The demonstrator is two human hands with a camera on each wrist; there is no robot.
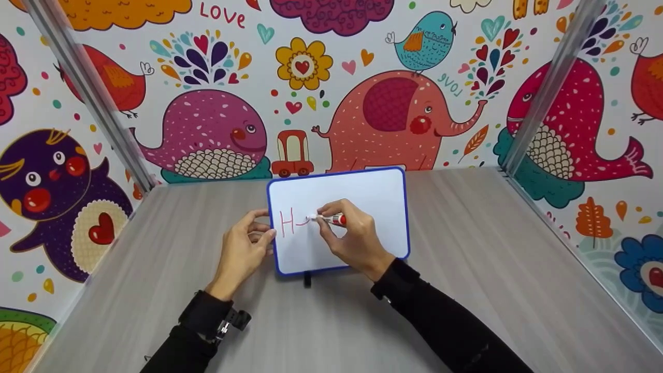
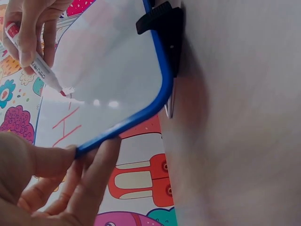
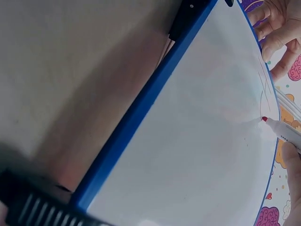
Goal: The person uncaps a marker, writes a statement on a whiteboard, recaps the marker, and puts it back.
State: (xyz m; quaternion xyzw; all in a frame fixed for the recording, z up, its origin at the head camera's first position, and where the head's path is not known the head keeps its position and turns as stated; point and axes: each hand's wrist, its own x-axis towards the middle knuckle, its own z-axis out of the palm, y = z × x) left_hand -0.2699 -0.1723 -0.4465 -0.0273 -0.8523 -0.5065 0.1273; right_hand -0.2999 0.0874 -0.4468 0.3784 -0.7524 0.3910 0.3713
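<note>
right hand (image 1: pixel 356 235) pinches a marker (image 2: pixel 42 70) at a whiteboard (image 1: pixel 373 197); left hand (image 1: pixel 243 249) grasps its edge.
red capital h (image 1: pixel 287 223) done; next stroke (image 1: pixel 301 224), partly hidden, seems just begun.

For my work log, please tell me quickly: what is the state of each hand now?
Left hand: closed, pinching the whiteboard by its edge.
Right hand: closed, holding the marker.
</note>
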